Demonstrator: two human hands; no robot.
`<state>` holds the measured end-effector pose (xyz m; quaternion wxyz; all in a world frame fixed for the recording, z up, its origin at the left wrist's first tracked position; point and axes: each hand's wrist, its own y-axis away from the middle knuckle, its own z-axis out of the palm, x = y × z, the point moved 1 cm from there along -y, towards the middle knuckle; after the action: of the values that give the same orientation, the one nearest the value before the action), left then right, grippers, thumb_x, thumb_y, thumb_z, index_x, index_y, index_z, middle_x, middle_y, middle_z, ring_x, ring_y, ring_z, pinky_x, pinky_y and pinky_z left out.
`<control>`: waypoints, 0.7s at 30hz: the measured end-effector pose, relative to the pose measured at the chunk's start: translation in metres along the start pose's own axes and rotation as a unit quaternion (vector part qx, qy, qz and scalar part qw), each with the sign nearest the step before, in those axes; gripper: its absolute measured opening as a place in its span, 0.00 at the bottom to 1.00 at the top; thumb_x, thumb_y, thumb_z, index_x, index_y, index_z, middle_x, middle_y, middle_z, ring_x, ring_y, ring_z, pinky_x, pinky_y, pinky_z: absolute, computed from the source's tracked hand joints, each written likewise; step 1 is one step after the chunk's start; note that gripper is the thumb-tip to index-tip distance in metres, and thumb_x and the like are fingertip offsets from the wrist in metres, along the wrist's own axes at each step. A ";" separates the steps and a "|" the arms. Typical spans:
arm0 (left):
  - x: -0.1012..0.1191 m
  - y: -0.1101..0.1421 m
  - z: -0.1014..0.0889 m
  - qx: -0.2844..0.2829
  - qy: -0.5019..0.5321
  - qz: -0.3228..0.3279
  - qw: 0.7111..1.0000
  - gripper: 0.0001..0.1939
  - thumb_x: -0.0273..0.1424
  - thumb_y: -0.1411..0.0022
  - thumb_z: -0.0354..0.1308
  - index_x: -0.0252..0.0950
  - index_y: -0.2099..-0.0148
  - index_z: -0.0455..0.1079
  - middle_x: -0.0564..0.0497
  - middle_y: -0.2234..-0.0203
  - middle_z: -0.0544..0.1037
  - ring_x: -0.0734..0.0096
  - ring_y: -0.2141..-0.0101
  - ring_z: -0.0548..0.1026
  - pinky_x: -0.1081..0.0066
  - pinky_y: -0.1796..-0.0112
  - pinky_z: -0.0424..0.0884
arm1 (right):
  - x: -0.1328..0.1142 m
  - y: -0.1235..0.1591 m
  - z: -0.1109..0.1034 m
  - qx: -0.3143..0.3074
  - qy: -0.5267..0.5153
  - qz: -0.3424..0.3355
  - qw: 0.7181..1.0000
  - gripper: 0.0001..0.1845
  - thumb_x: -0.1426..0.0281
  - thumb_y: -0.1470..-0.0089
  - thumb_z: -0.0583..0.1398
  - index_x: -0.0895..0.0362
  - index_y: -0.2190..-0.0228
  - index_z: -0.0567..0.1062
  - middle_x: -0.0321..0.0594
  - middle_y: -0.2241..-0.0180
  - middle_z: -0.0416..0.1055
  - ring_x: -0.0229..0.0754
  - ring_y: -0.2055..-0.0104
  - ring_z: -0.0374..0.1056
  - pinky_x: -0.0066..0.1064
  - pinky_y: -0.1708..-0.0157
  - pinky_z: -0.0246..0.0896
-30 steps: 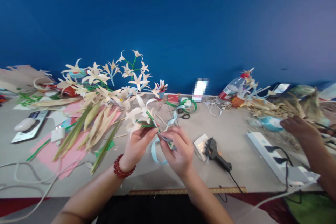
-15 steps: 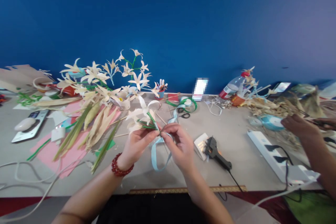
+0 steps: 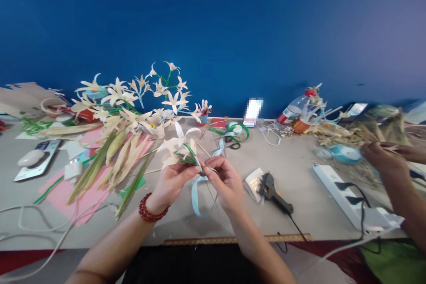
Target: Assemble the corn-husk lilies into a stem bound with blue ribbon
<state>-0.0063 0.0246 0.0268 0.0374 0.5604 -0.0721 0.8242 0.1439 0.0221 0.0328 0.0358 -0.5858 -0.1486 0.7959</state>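
A small bunch of white craft flowers (image 3: 169, 145) on green stems (image 3: 188, 156) is pinched in my left hand (image 3: 175, 183), which wears a red bead bracelet. Close beside it, my right hand (image 3: 228, 183) has thumb and fingers closed on a light blue ribbon (image 3: 196, 197) where it meets the stems. The ribbon hangs in a curve below my hands, and another length runs back toward a roll by the scissors (image 3: 233, 143). Thin wire ends stick out below my fingers. The exact wrapping point is partly covered by my fingertips.
A hot glue gun (image 3: 275, 193) lies right of my hands, with a white power strip (image 3: 344, 197) beyond it. Finished flowers (image 3: 173, 102), corn husks (image 3: 124, 162) and pink paper (image 3: 83, 191) fill the left. Another person's hands (image 3: 386, 159) work at far right.
The ribbon loop below my hands has changed shape, its right side no longer showing as a wide band. My hands stay nearly in place. The other person's hands have shifted slightly.
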 end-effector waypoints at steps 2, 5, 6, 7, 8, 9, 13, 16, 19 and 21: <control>0.000 0.000 0.001 0.002 0.007 -0.007 1.000 0.07 0.32 0.45 0.66 0.35 0.64 0.79 0.47 0.67 0.80 0.62 0.62 0.75 0.65 0.56 0.70 | 0.001 0.000 0.000 -0.004 -0.006 0.003 1.000 0.05 0.68 0.44 0.63 0.56 0.70 0.74 0.36 0.70 0.71 0.36 0.67 0.66 0.27 0.66 0.61; 0.002 0.000 0.002 0.008 0.017 -0.015 1.000 0.07 0.33 0.45 0.66 0.35 0.65 0.79 0.47 0.67 0.80 0.62 0.62 0.74 0.65 0.55 0.69 | 0.002 -0.001 0.000 -0.011 -0.023 0.008 1.000 0.05 0.69 0.44 0.64 0.56 0.70 0.74 0.36 0.69 0.71 0.36 0.67 0.67 0.27 0.66 0.61; 0.003 0.001 0.002 0.011 0.018 -0.019 1.000 0.07 0.33 0.46 0.67 0.35 0.66 0.79 0.47 0.67 0.80 0.62 0.62 0.74 0.65 0.55 0.68 | 0.003 -0.001 0.000 -0.012 -0.031 0.010 0.999 0.05 0.68 0.45 0.64 0.56 0.70 0.74 0.36 0.70 0.71 0.36 0.68 0.67 0.27 0.66 0.61; 0.003 0.001 0.003 0.013 0.020 -0.024 0.999 0.07 0.33 0.46 0.67 0.35 0.66 0.79 0.47 0.66 0.80 0.62 0.62 0.74 0.65 0.56 0.68 | 0.003 -0.001 0.000 -0.013 -0.038 0.013 0.999 0.05 0.68 0.45 0.64 0.56 0.70 0.74 0.35 0.70 0.71 0.36 0.68 0.67 0.27 0.66 0.62; 0.004 0.002 0.003 0.013 0.023 -0.029 0.999 0.07 0.33 0.46 0.67 0.35 0.67 0.79 0.46 0.66 0.80 0.62 0.63 0.74 0.65 0.57 0.68 | 0.003 -0.001 0.000 -0.015 -0.046 0.017 0.999 0.05 0.68 0.45 0.64 0.56 0.71 0.74 0.35 0.70 0.71 0.36 0.68 0.67 0.27 0.66 0.62; 0.005 0.002 0.004 0.010 0.027 -0.033 0.999 0.07 0.33 0.46 0.67 0.35 0.67 0.79 0.46 0.66 0.80 0.63 0.63 0.74 0.65 0.58 0.68 | 0.003 -0.002 0.000 -0.017 -0.054 0.023 0.998 0.06 0.68 0.45 0.65 0.56 0.71 0.74 0.35 0.70 0.71 0.36 0.69 0.67 0.27 0.67 0.63; 0.010 0.001 0.009 -0.013 0.055 -0.020 0.998 0.05 0.31 0.46 0.66 0.35 0.68 0.79 0.45 0.63 0.79 0.63 0.63 0.73 0.67 0.62 0.68 | 0.003 -0.001 0.001 -0.029 -0.095 0.051 0.994 0.06 0.68 0.47 0.66 0.56 0.71 0.74 0.35 0.70 0.71 0.36 0.69 0.68 0.28 0.68 0.64; 0.014 -0.001 0.013 -0.025 0.070 -0.011 0.997 0.05 0.31 0.46 0.67 0.34 0.68 0.79 0.45 0.60 0.78 0.65 0.63 0.72 0.69 0.64 0.67 | 0.004 -0.001 0.002 -0.028 -0.135 0.086 0.987 0.07 0.68 0.49 0.67 0.56 0.73 0.74 0.35 0.70 0.72 0.36 0.69 0.68 0.27 0.67 0.64; 0.014 -0.001 0.014 -0.040 0.088 -0.026 0.995 0.06 0.32 0.47 0.67 0.34 0.68 0.79 0.46 0.63 0.76 0.70 0.68 0.70 0.71 0.69 0.66 | 0.005 -0.001 0.003 -0.036 -0.185 0.146 0.971 0.11 0.67 0.51 0.69 0.56 0.75 0.73 0.34 0.71 0.72 0.35 0.72 0.69 0.27 0.67 0.65; 0.013 0.000 0.013 -0.053 0.103 -0.042 0.992 0.06 0.32 0.47 0.67 0.34 0.68 0.78 0.47 0.68 0.75 0.72 0.71 0.68 0.72 0.71 0.65 | 0.006 -0.001 0.004 -0.051 -0.222 0.185 0.956 0.12 0.66 0.53 0.70 0.57 0.76 0.73 0.33 0.73 0.72 0.35 0.73 0.70 0.27 0.68 0.65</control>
<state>0.0009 0.0221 0.0431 0.1088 0.4722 -0.0876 0.8703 0.1383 0.0241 0.0291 -0.1759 -0.4125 -0.0825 0.8900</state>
